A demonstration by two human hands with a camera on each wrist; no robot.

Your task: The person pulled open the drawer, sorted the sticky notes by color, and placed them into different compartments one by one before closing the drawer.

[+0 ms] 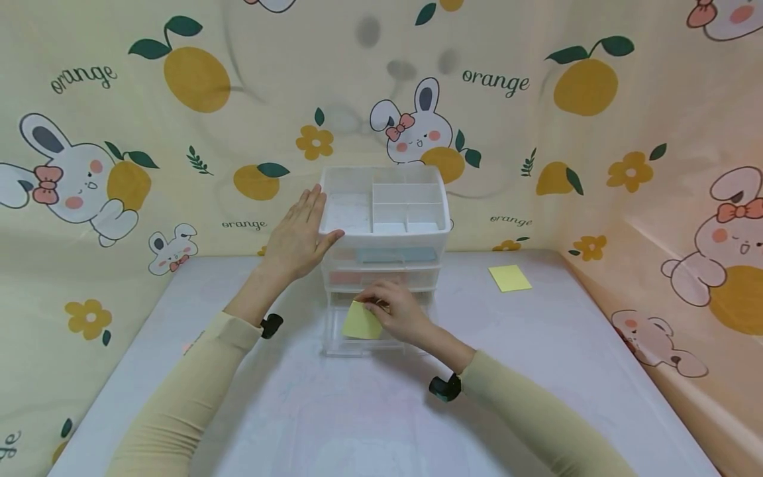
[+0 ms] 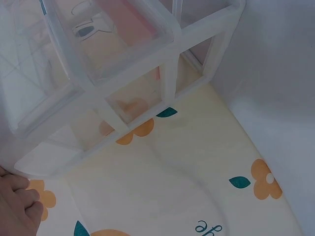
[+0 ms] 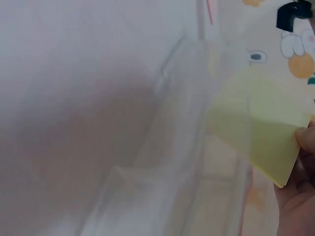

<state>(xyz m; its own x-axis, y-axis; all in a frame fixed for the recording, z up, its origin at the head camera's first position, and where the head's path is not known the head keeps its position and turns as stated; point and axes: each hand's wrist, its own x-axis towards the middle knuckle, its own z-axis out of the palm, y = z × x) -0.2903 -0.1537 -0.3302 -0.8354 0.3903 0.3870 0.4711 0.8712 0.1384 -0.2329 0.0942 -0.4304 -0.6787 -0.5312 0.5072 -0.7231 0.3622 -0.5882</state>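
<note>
A white plastic drawer organizer stands on the table, with its clear bottom drawer pulled out. My left hand rests against the organizer's upper left side, fingers straight and thumb spread toward the front. With my right hand I pinch a yellow sticky note pad by its edge over the pulled-out drawer. In the right wrist view, the pad slants down into the drawer area, partly behind clear plastic. Whether it touches the drawer's bottom, I cannot tell.
Another yellow sticky note pad lies on the table to the right of the organizer. The organizer's top tray has several compartments. Light blue shows in the upper drawer, pink in the middle drawer. A patterned cloth hangs behind.
</note>
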